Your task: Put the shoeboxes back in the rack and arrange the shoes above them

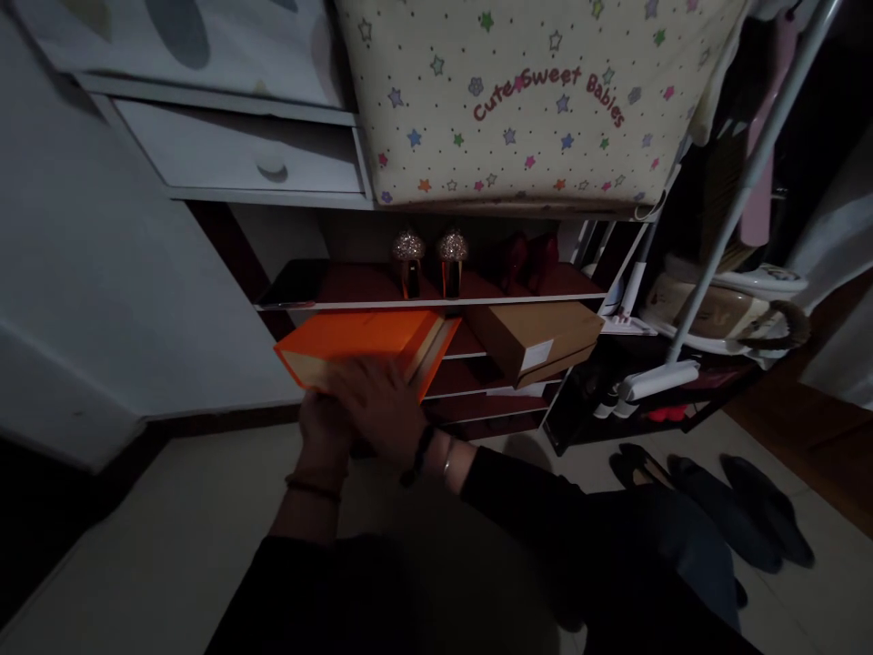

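Orange box (361,332) juts from the rack (361,282) — it could drop if the hands (386,405), right spread against it, left's grip hidden, slip.

A long, plain black left sleeve (293,600) is seen toward seven o'clock, a matching right sleeve (525,500) toward five. The left wrist (320,462) is circled by a thin, dark, cord-like band (314,488), the right wrist (437,452) by a thick black bracelet (419,453) and a slim silver-coloured bangle (448,454). Dark blue-grey trousers (682,537) are worn, toward four.
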Demonstrator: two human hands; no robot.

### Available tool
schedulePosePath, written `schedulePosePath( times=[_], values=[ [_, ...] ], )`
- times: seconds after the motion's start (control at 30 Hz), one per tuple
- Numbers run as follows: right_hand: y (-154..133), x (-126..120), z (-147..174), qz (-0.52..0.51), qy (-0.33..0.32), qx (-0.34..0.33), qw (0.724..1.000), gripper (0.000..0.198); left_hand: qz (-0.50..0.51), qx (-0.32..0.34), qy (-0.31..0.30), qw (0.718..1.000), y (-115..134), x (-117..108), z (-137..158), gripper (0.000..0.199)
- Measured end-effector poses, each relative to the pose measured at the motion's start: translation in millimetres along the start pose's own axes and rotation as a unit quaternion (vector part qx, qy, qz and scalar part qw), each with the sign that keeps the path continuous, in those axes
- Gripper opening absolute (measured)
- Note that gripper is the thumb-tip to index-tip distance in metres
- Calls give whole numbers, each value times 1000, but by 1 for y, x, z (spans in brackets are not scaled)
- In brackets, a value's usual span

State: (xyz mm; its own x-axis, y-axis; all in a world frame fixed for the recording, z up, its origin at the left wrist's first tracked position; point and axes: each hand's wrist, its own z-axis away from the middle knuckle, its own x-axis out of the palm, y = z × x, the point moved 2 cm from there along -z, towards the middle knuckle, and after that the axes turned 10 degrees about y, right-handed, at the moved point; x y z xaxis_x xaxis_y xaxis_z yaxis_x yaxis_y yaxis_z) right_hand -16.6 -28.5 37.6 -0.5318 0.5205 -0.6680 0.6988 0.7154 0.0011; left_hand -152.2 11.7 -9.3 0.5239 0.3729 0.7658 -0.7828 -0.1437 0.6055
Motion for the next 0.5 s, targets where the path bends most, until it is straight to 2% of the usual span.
schedulePosePath(
  times=[0.1,0.17,0.37,0.5],
  values=[
    [-6,22,-9,45,-3,15,999,48,54,-56,81,994,-10,6,0,39],
    [-7,30,-10,70,-6,19,997,50,65,-72,110,989,-13,7,3,42],
    [-4,30,-9,109,-13,13,994,53,58,-71,64,994,-21,-4,24,49],
    [8,23,-7,101,-26,2,995,59,36,-104,67,992,-26,-10,40,52]
  ],
)
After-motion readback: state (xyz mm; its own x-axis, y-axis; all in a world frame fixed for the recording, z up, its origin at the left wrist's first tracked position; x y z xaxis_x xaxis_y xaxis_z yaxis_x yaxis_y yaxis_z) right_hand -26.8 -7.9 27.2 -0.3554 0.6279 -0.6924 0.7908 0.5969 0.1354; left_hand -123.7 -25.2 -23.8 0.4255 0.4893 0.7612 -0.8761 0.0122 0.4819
